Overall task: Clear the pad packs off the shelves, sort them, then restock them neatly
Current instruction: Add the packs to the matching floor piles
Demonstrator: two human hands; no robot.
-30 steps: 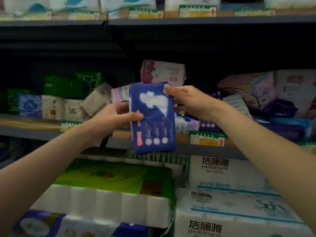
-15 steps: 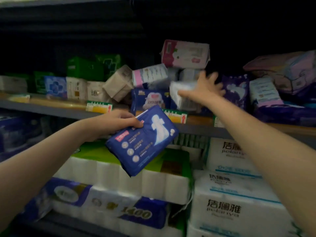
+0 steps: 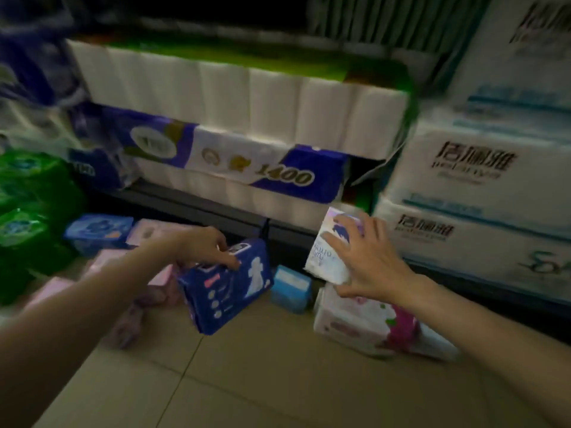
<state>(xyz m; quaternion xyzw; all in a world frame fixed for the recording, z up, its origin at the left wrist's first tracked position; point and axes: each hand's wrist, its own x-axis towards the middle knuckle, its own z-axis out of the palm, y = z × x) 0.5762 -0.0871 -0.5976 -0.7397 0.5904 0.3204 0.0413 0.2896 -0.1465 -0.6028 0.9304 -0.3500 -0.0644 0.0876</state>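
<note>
Left hand (image 3: 206, 246) pinches the top edge of a dark blue pad pack (image 3: 225, 285), fingers curled over it, pack tilted and held just above the tiled floor (image 3: 262, 375). Right hand (image 3: 366, 257) grips a white pad pack (image 3: 329, 251), fingers spread across its face, directly over a white-and-pink pack (image 3: 358, 322) lying on the floor. A light blue pack (image 3: 290, 287) stands between the two held packs. Pink packs (image 3: 154, 282) lie left of the dark blue pack; toilet roll bundles (image 3: 241, 103) sit on the shelf behind.
</note>
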